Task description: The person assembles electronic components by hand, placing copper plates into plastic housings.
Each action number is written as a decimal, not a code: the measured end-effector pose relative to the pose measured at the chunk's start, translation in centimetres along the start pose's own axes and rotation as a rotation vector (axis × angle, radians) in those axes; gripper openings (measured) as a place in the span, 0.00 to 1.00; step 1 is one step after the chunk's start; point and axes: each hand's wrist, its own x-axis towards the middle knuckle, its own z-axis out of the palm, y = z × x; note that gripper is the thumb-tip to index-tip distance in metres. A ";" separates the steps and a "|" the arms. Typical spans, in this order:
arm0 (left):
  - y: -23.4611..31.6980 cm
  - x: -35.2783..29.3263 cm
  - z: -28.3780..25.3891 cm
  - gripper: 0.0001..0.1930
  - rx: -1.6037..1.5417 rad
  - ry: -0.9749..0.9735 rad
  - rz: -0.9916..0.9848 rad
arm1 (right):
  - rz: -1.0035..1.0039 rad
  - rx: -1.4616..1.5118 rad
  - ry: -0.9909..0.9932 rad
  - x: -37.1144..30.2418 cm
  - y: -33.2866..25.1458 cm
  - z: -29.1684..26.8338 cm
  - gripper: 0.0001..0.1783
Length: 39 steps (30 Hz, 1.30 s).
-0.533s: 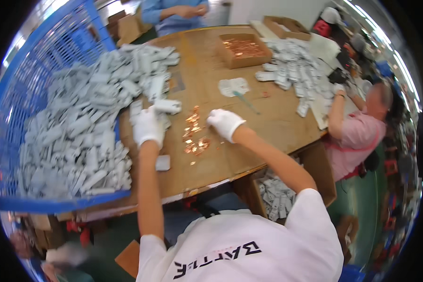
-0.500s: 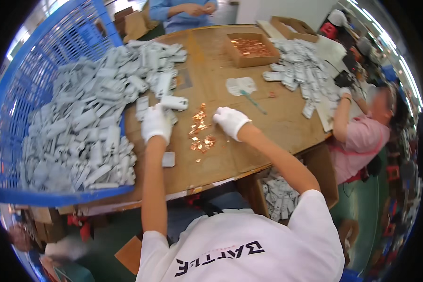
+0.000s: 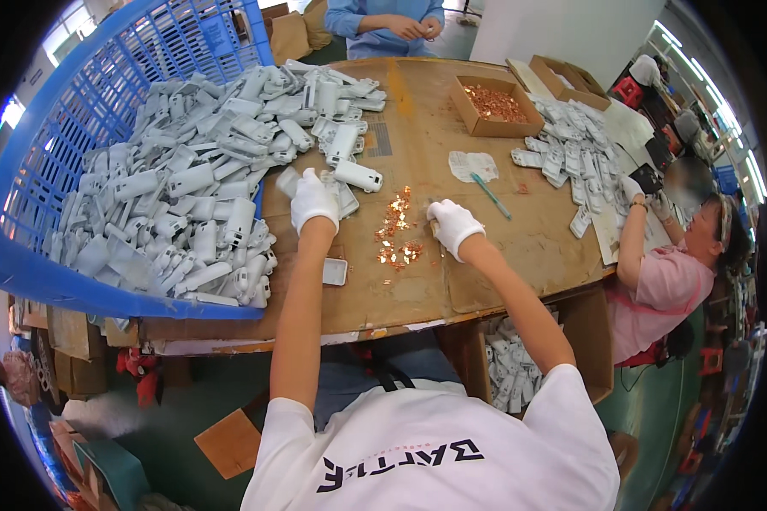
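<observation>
My left hand, in a white glove, is closed with its fingertips on a pale grey plastic casing, blurred and tilted at the hand's left. More casings lie just beyond these fingers, one resting across others. My right hand, also gloved, has its fingers pinched together low over the table, right of a scatter of small shiny copper pieces. Whatever is between those fingertips is too small to make out. A lone casing piece lies flat near my left forearm.
A big blue crate spills casings onto the cardboard-covered table. Farther back stand a box of copper pieces and a casing pile. A teal pen touches white paper. Co-workers sit right and stand opposite.
The whole view has shifted, moving the scene rightward. The casing at my left fingertips has gone from upright to tilted. My right hand keeps its place beside the copper pieces.
</observation>
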 end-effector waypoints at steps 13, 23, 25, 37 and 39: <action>5.4 -11.8 -1.8 0.18 -0.740 0.096 0.259 | -0.268 0.484 0.690 -2.0 -10.5 -4.4 0.11; 7.4 -16.5 -2.3 0.18 -0.778 0.177 0.317 | -0.205 0.611 0.696 -5.5 -9.8 -5.8 0.10; 6.9 -17.3 -2.4 0.18 -0.771 0.209 0.369 | 0.014 1.040 0.483 -7.0 -9.6 -6.9 0.08; 1.5 -23.7 -2.6 0.16 -0.587 -0.253 0.495 | -0.111 0.573 0.119 -15.9 -7.5 -2.6 0.10; 0.0 -25.7 -2.2 0.17 -0.531 -0.313 0.458 | -0.052 0.526 0.085 -18.1 -7.9 -0.9 0.12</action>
